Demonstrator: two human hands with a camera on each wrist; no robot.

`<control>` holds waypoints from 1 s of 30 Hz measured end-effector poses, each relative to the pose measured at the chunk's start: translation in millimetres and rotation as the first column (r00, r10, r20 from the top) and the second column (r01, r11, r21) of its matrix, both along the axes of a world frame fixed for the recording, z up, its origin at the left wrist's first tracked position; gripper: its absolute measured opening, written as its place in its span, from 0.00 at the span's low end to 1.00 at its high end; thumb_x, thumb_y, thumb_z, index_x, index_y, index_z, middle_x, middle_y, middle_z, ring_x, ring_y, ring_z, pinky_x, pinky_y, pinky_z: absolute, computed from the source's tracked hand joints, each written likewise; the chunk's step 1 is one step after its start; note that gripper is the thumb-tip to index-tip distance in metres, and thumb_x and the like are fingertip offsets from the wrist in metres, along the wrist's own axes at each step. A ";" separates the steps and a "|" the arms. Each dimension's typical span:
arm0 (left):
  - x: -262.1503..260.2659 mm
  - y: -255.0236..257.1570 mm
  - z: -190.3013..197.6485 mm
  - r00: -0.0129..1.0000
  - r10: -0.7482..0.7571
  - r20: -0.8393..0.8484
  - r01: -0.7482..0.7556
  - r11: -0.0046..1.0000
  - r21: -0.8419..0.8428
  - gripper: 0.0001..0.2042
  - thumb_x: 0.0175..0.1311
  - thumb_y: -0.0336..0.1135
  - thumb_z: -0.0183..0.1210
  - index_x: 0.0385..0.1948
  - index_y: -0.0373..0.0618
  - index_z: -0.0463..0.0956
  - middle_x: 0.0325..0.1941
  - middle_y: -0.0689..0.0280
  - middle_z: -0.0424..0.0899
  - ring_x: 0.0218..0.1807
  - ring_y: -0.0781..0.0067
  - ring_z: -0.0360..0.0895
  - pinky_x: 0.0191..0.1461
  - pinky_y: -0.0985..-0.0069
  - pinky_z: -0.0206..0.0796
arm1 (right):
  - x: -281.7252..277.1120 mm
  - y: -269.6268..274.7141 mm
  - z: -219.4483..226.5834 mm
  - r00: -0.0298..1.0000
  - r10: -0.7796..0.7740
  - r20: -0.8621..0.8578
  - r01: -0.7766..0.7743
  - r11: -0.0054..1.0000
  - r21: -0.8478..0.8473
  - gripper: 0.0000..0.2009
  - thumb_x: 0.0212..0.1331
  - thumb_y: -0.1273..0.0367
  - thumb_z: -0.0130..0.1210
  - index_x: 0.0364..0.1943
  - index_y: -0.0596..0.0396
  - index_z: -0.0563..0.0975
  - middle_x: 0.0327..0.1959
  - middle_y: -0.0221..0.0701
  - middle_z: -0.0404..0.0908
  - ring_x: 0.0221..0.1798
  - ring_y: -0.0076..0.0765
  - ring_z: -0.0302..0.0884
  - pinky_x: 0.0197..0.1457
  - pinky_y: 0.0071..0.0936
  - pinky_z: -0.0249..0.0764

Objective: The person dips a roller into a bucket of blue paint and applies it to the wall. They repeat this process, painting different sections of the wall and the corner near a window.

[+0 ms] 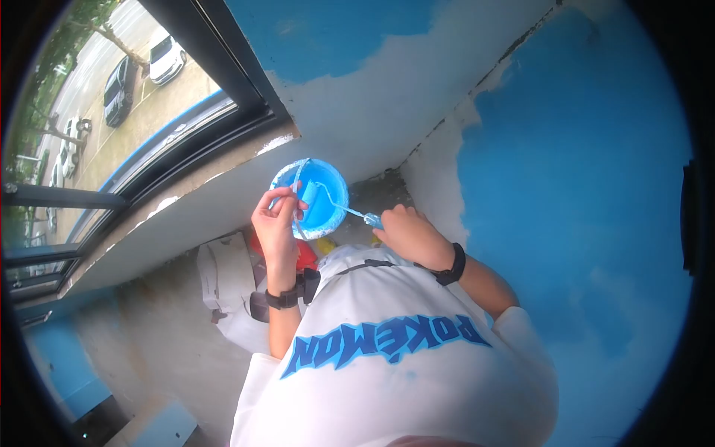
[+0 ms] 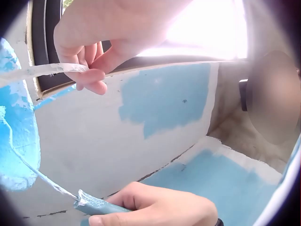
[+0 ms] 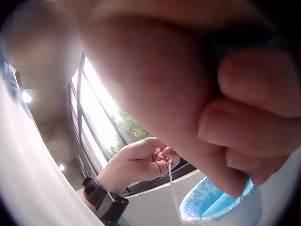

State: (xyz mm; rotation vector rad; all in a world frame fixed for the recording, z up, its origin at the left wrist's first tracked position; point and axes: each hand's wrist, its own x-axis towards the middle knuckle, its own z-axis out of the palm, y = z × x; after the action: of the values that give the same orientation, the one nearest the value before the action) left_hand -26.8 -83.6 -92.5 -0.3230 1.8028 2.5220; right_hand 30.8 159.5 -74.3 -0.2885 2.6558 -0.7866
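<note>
My left hand pinches the white, paint-smeared handle of a paint bucket between thumb and fingers. Blue paint coats the inside of the bucket and its rim is splattered. With the fingers of my right hand curled round its blue grip, a paint roller reaches into the bucket on its bent, paint-covered rod. The roller's head lies inside the bucket, light blue against the wet wall. In the right wrist view, the curled right fingers fill much of the picture and hide the roller.
A dark-framed window stands at the left, with parked cars outside. Patchy blue paint covers the wall at the right and part of the wall beneath the window. White objects and a red item lie low behind the bucket.
</note>
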 end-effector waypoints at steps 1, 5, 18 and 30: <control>1.0 -0.1 -1.2 1.000 -0.011 -0.002 0.011 1.000 -0.007 0.05 0.62 0.20 0.57 0.38 0.35 0.75 0.46 0.47 0.84 0.29 0.75 0.79 0.30 0.81 0.65 | -3.5 -5.8 -0.8 0.997 0.053 -0.064 -0.052 0.999 0.010 0.12 0.62 0.66 0.56 0.30 0.63 0.79 0.29 0.50 0.80 0.33 0.59 0.79 0.38 0.50 0.75; 6.1 -0.2 -1.1 1.000 -0.010 0.014 0.011 0.998 -0.063 0.05 0.62 0.20 0.56 0.38 0.35 0.75 0.44 0.48 0.85 0.29 0.75 0.79 0.30 0.81 0.64 | -10.3 -23.9 -22.5 0.978 0.125 -0.164 -0.124 0.992 0.014 0.05 0.57 0.72 0.52 0.32 0.59 0.78 0.29 0.46 0.79 0.32 0.54 0.79 0.36 0.48 0.74; 15.2 -0.5 3.4 0.999 -0.040 0.013 0.041 0.995 -0.092 0.04 0.62 0.19 0.55 0.37 0.35 0.75 0.43 0.48 0.85 0.27 0.77 0.77 0.29 0.82 0.62 | -27.0 -41.9 -39.8 0.970 0.127 -0.206 -0.122 0.992 0.035 0.04 0.48 0.72 0.56 0.26 0.57 0.80 0.30 0.46 0.82 0.34 0.51 0.83 0.34 0.43 0.76; 12.7 2.3 -1.7 0.997 -0.071 0.020 0.073 0.994 -0.086 0.04 0.62 0.19 0.56 0.36 0.35 0.76 0.43 0.49 0.85 0.28 0.76 0.77 0.30 0.82 0.62 | -21.5 -31.5 -45.7 0.976 0.086 -0.202 -0.088 0.996 0.003 0.04 0.50 0.73 0.54 0.28 0.57 0.78 0.29 0.46 0.81 0.34 0.52 0.82 0.35 0.46 0.75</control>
State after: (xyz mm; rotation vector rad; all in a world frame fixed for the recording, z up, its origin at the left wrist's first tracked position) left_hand -14.1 -81.3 -94.2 -0.2753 1.8856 2.3912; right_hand 9.4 128.0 -120.0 -0.5079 2.8060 -0.7751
